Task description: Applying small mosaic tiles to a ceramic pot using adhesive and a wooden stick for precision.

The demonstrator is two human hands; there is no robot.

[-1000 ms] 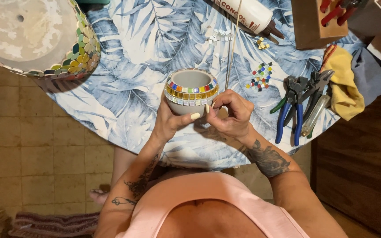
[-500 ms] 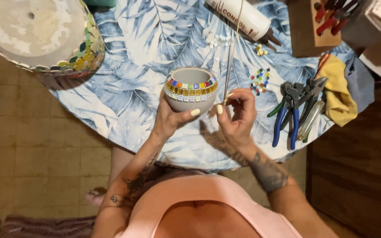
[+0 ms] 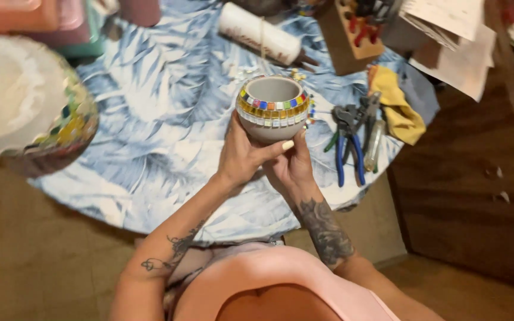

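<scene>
Grey bowl (image 3: 272,110) with coloured mosaic band: I see left hand (image 3: 242,156) and right hand (image 3: 290,166) both gripping it above the table (image 3: 168,107), pliers (image 3: 346,139) nearby.

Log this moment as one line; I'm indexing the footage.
left hand: cups bowl | right hand: supports bowl side | bowl: upright, mosaic rim band, above table | pliers: lying right

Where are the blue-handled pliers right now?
In the head view, the blue-handled pliers lie on the table, right of the held bowl, beside the yellow cloth.
</scene>
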